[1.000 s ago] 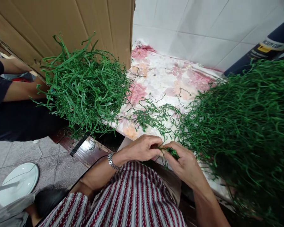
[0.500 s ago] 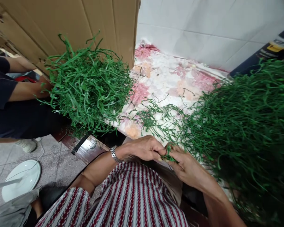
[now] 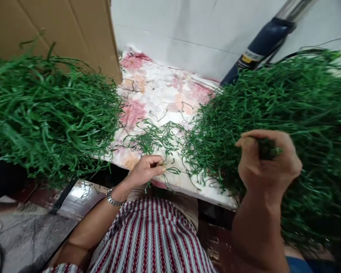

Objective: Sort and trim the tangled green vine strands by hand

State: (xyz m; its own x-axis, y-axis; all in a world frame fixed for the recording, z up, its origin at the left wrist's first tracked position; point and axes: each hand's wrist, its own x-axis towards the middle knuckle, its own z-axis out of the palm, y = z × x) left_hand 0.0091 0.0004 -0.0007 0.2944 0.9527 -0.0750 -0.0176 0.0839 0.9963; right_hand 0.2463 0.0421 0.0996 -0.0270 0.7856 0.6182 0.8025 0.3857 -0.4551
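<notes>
My left hand [image 3: 146, 170], with a metal-band watch [image 3: 113, 198] on its wrist, is closed in a pinch near the table's front edge. Thin green stems [image 3: 172, 170] stick out at its fingertips. Out to the right, my right hand [image 3: 268, 159] is over a large heap of green plant-like stems [image 3: 227, 132]. Its fingers are curled with thumb and forefinger close together; a bit of green shows inside the curl, but whether it is held or lies behind I cannot make out. Between the hands lies a small loose cluster of the same stems [image 3: 150, 138].
Another big heap of green stems [image 3: 59, 117] is at the left, before a cardboard sheet [image 3: 93, 38]. A flowered cloth [image 3: 165, 91] covers the table. A dark blue tube-like object [image 3: 252, 53] leans by the white tiled wall [image 3: 170, 22].
My hands, together before, are now apart. The right hand has moved right and up over the right heap; the left stays near the table edge. The view has turned to the right.
</notes>
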